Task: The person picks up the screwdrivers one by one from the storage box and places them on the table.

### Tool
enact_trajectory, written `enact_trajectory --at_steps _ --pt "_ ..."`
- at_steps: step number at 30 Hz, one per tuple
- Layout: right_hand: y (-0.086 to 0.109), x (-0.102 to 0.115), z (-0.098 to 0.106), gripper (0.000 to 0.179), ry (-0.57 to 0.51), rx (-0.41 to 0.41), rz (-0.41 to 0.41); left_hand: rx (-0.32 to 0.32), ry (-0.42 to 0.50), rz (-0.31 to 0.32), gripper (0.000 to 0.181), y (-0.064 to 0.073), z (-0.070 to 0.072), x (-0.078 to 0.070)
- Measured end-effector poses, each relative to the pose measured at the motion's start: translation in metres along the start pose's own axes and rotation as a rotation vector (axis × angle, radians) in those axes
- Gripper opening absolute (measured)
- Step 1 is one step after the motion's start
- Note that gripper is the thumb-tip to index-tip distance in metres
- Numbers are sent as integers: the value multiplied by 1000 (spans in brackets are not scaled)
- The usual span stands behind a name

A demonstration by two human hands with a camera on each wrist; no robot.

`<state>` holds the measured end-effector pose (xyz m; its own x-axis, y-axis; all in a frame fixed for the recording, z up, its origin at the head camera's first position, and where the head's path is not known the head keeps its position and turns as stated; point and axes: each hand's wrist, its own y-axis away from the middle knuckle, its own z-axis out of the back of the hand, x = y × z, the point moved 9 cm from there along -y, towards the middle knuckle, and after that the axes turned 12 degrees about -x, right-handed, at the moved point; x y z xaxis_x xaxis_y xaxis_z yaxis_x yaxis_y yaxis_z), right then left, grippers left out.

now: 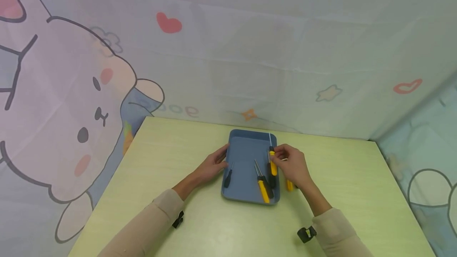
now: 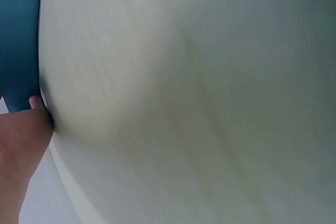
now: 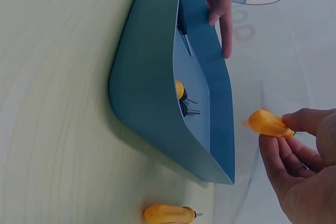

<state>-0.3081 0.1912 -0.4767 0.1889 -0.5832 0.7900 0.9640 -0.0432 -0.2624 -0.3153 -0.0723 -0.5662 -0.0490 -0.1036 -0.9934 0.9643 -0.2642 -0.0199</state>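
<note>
A blue-grey tray (image 1: 242, 150) stands on the table. My left hand (image 1: 210, 167) grips its left wall; in the right wrist view, fingers lie on both sides of that wall. Over the tray's right side, my right hand (image 1: 290, 165) pinches a yellow-handled screwdriver (image 3: 269, 123) between thumb and fingers, its blade pointing away from me. Inside the tray, a small black screwdriver (image 1: 227, 179) lies at the left. Another yellow-handled screwdriver (image 1: 263, 191) and black-handled ones (image 1: 267, 188) lie at the right. The left wrist view catches only part of the hand and the tray wall (image 2: 20, 35).
Partly beneath my right hand, a yellow-handled screwdriver (image 3: 168, 214) lies on the table (image 1: 350, 185), to the right of the tray. A printed cloth (image 1: 257, 50) with hearts and a rabbit hangs behind the table's back edge and along the sides.
</note>
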Motion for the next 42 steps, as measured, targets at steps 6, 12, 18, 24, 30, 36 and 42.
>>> enact_trajectory --at_steps 6,12,18,24,30,36,42 --pt "-1 -3 4 22 7 -14 -3 -15 -17 -7 72 -1 1 0" --pt "-2 -5 9 23 21 -10 -10 -16 -23 5 72 -2 1 1" --pt "-2 -5 13 23 30 -18 -8 2 -9 -9 71 -2 0 3" --pt "-3 -8 17 24 39 -19 -12 18 -94 -10 65 1 0 2" --pt "-3 -12 23 25 41 -26 -13 39 -121 -32 68 1 -2 0" --pt "-3 -20 30 27 62 -30 -18 38 -112 -17 70 1 -1 4" --pt "-4 -28 38 29 75 -28 -33 48 -88 -16 72 2 -1 1"
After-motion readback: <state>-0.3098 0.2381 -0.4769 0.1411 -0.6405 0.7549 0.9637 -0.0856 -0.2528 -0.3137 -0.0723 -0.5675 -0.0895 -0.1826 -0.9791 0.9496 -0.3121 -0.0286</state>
